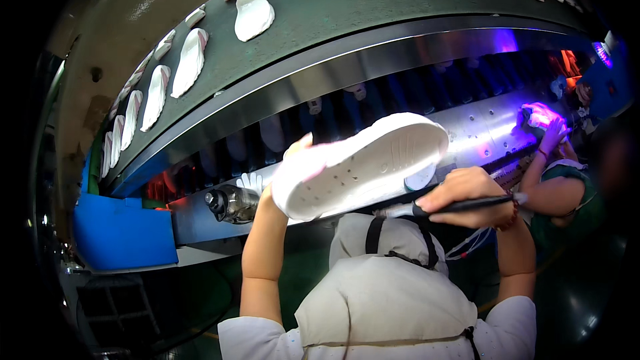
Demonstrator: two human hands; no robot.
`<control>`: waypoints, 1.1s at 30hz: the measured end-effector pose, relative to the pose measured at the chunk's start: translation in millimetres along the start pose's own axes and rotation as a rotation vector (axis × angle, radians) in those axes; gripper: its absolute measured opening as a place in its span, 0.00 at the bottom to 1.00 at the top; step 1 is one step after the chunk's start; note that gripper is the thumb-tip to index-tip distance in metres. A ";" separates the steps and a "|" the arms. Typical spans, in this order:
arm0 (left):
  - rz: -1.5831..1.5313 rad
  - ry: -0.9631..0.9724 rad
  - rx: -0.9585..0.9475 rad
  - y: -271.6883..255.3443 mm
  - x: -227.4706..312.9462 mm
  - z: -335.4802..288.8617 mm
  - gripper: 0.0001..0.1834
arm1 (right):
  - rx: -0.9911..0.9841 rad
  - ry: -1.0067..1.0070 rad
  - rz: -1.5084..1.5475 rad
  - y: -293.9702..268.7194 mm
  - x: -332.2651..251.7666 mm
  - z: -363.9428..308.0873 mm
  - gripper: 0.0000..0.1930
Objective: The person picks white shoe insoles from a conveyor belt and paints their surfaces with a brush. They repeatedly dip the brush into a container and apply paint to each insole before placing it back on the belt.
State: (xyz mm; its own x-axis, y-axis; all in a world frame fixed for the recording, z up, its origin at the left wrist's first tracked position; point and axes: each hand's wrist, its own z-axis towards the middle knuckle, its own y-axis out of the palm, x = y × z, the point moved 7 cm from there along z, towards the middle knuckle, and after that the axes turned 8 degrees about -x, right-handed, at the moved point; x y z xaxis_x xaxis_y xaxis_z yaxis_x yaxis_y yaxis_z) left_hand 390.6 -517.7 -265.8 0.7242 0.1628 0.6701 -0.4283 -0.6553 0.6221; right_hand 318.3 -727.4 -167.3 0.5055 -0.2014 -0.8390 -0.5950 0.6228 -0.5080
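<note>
A white shoe sole point(373, 167) is tilted in front of me, its hollow inner side showing, with a row of small holes toward one end. My left hand point(298, 151) is closed around its left end from behind; most of the fingers are hidden by the sole. My right hand point(470, 193), just right of the sole and a little lower, grips a brush point(467, 205) with a black handle. The brush's pale tip points left, below the sole's lower edge. Partly covered by the sole, a small round white container point(420, 177) sits on the metal bench.
Beyond the bench point(490, 127) runs a green conveyor belt point(313, 10) with several white and pink soles point(190, 63). A dark metallic bottle point(233, 203) and a white glove-like thing point(251, 182) stand left. On the right, a co-worker's hand point(553, 135) holds a piece under purple light.
</note>
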 end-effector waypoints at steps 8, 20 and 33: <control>-0.475 0.544 -0.230 50.1 -20.6 45.5 0.39 | 0.469 0.040 0.082 -3.9 36.6 22.7 0.09; -0.493 0.694 -0.220 53.0 -17.4 38.9 0.40 | 0.433 -0.074 -0.019 2.9 -1.3 28.0 0.06; -0.451 0.824 -0.211 57.6 8.4 29.7 0.43 | 0.217 -0.205 0.130 24.2 -9.1 31.3 0.08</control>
State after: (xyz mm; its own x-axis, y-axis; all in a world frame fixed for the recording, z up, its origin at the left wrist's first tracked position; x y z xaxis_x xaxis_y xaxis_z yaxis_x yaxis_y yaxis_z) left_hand 388.1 -576.1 -236.4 0.2715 0.8867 0.3742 -0.3492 -0.2716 0.8968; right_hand 318.9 -686.8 -165.8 0.5625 0.0327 -0.8261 -0.5270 0.7841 -0.3278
